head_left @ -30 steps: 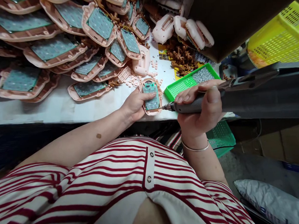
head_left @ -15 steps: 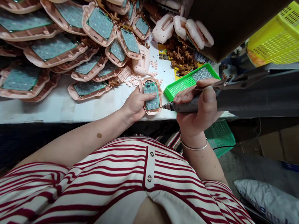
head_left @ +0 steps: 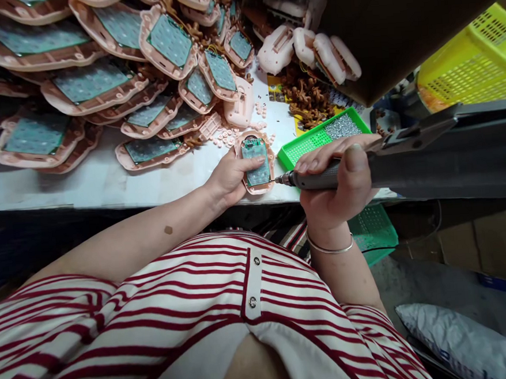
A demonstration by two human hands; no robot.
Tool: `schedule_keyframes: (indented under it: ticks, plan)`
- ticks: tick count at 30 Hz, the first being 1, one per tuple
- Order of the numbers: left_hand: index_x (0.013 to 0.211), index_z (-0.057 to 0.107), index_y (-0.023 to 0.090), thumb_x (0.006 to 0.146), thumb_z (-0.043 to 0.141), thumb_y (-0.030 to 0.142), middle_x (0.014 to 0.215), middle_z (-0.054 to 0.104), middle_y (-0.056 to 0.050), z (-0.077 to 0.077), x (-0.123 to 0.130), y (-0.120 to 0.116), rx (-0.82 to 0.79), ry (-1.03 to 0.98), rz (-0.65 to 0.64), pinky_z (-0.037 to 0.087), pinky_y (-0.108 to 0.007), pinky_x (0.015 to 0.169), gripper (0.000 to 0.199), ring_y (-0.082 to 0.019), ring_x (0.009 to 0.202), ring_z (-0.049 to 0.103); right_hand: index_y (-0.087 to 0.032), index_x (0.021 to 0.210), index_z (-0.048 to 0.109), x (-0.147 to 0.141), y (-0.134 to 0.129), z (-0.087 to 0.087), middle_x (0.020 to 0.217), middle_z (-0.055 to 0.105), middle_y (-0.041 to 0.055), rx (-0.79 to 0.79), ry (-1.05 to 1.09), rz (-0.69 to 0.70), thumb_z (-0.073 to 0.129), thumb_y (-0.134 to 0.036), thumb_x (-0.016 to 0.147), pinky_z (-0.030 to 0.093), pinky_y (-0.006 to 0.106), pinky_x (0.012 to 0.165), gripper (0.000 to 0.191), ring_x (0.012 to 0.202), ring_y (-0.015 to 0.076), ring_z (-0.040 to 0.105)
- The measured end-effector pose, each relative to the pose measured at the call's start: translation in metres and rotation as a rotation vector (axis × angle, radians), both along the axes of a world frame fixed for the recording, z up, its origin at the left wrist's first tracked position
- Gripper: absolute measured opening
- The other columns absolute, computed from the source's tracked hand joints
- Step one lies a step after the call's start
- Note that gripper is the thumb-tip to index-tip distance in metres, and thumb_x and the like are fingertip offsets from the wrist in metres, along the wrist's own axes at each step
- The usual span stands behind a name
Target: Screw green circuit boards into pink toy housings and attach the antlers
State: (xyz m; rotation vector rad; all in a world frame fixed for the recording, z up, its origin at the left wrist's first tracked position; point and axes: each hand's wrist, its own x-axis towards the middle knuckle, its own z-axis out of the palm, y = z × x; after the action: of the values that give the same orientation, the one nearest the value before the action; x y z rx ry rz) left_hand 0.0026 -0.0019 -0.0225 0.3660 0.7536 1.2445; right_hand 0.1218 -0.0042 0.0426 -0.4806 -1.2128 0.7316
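Observation:
My left hand (head_left: 231, 176) is closed around the left side of a pink plastic shell (head_left: 256, 188) near the table's front edge, its thumb lying across the green circuit board (head_left: 257, 171) inside. Wrapped round a grey electric screwdriver (head_left: 317, 179), my right hand (head_left: 336, 178) is to the right of the shell. The screwdriver lies nearly level, and its tip meets the board's lower right corner. Whether a screw is at the tip is too small to tell. Behind my right hand sits a green tray (head_left: 306, 148) with small silver screws (head_left: 341, 126).
Many pink shells with boards (head_left: 89, 82) are piled at the left and back. Brown parts (head_left: 311, 96) and pale closed shells (head_left: 275, 49) lie behind the tray. A yellow basket (head_left: 473, 64) stands at the right, and a green basket (head_left: 373, 233) is below the table edge.
My right hand and the rear of the screwdriver have shifted very slightly to the right. The shell and my left hand are almost unmoved.

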Motion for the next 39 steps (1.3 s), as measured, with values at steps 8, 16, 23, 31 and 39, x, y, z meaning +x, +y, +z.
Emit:
schedule_keyframes:
  ticks: [8,16,23,31,39]
  plan:
    - [0.095,0.065,0.013,0.064,0.077,0.009,0.083,0.071,-0.002,-0.004,0.0,0.0,0.01,0.018,-0.002,0.056,-0.039,0.089,0.033,-0.017,0.076,0.068,-0.032,0.083,0.065,0.001,0.0,0.003,0.046,0.04,-0.0106,-0.032,-0.006,-0.051,0.068,-0.047,0.086,0.042,0.024,0.035,0.016,0.034,0.0097,0.042]
    - [0.094,0.065,0.013,0.065,0.078,0.01,0.086,0.072,-0.003,-0.003,0.0,-0.001,0.013,0.005,-0.001,0.058,-0.037,0.087,0.032,-0.016,0.077,0.068,-0.028,0.08,0.061,0.003,0.001,-0.003,0.052,0.04,-0.0084,-0.011,-0.037,-0.033,0.065,-0.045,0.089,0.044,0.026,0.042,0.019,0.04,0.0103,0.046]
    - [0.095,0.066,0.014,0.067,0.076,0.011,0.085,0.072,-0.003,-0.004,-0.001,-0.001,0.023,0.017,-0.026,0.057,-0.039,0.09,0.03,-0.019,0.082,0.07,-0.029,0.076,0.054,0.002,0.003,-0.004,0.051,0.037,-0.009,-0.028,-0.073,-0.062,0.067,-0.051,0.086,0.044,0.028,0.043,0.028,0.039,0.0111,0.044]
    - [0.092,0.065,0.014,0.064,0.08,0.011,0.085,0.071,-0.002,-0.002,0.0,-0.002,0.022,0.029,0.002,0.057,-0.035,0.085,0.033,-0.016,0.077,0.068,-0.031,0.084,0.058,0.002,-0.002,0.007,0.048,0.036,-0.0089,-0.074,-0.054,-0.129,0.063,-0.054,0.086,0.04,0.029,0.038,0.023,0.036,0.012,0.041]
    - [0.099,0.067,0.013,0.062,0.08,0.009,0.101,0.075,-0.008,-0.002,-0.014,-0.009,0.031,-0.073,-0.174,0.055,-0.042,0.095,0.039,-0.023,0.092,0.071,-0.031,0.086,0.058,0.004,0.001,0.006,0.049,0.04,-0.0088,-0.091,-0.043,-0.221,0.063,-0.052,0.086,0.039,0.029,0.039,0.022,0.037,0.0117,0.042]
